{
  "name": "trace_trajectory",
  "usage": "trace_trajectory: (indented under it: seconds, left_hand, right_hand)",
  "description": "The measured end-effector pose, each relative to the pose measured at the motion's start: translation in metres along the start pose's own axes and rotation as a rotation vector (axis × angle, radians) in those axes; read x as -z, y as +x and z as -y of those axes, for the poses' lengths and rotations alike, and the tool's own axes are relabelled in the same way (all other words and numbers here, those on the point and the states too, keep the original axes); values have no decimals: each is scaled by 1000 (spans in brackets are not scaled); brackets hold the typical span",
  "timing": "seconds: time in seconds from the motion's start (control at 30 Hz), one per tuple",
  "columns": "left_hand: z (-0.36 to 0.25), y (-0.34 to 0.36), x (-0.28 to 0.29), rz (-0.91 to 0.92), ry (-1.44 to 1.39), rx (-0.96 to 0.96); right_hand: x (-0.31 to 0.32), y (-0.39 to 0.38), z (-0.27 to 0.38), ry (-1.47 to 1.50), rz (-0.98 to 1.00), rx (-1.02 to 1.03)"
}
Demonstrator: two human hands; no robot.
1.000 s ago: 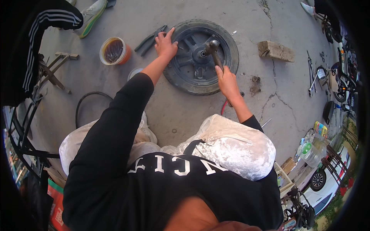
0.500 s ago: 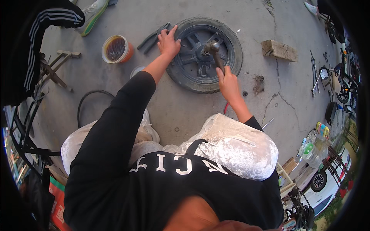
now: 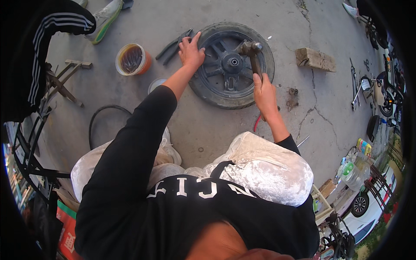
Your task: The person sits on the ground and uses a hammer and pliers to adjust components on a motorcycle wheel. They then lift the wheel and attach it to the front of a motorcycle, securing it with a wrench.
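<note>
A black wheel [image 3: 219, 96] with a tyre and a spoked hub lies flat on the ground in front of me. My left hand [image 3: 190, 53] rests on the tyre's left edge with its fingers spread. In my right hand [image 3: 265, 94], fingers wrapped round the handle, is a hammer [image 3: 254, 61]. Its metal head is over the right part of the rim, right of the raised hub [image 3: 233, 63]. Black-handled pliers [image 3: 172, 46] lie just left of the wheel, close to my left fingers.
An orange-sided tub [image 3: 144, 60] of dark brown contents stands left of the pliers. A wooden block [image 3: 315, 60] and small round metal parts [image 3: 293, 92] lie to the right. Wrenches [image 3: 355, 89] are farther right. A black hose [image 3: 92, 125] curves at left, near another person's leg [image 3: 41, 56].
The hammer has moved right from the hub, uncovering it, and my right hand has shifted slightly with it. My left hand stays on the tyre.
</note>
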State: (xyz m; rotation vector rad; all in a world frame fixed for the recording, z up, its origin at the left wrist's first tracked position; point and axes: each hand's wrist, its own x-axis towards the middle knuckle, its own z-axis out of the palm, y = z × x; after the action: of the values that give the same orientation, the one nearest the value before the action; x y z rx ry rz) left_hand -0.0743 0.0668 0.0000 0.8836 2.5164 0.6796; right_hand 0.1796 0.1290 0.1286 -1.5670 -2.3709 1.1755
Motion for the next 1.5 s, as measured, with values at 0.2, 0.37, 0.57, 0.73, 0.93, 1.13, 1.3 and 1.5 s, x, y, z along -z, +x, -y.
trace_trajectory:
  seconds: [0.2, 0.37, 0.57, 0.73, 0.93, 1.13, 1.3, 1.5]
  left_hand:
    - [5, -4, 0, 21, -5, 22]
    - [1, -1, -3, 26, -6, 11]
    - [6, -6, -3, 12, -4, -9]
    - [2, 2, -6, 13, -10, 0]
    - [0, 5, 1, 1, -13, -3]
    - [3, 2, 2, 24, 0, 14]
    - [5, 2, -5, 29, -15, 14]
    - [5, 1, -4, 18, -7, 5]
  right_hand:
    - [16, 3, 15, 182, 186, -285]
    - [-15, -10, -27, -30, -167, 188]
    - [-4, -10, 6, 69, -22, 103]
    - [-13, 8, -9, -144, 63, 138]
    - [-14, -9, 3, -208, 63, 107]
    - [10, -3, 15, 13, 27, 64]
    - [-7, -2, -18, -18, 60, -40]
    - [-17, -24, -28, 51, -60, 65]
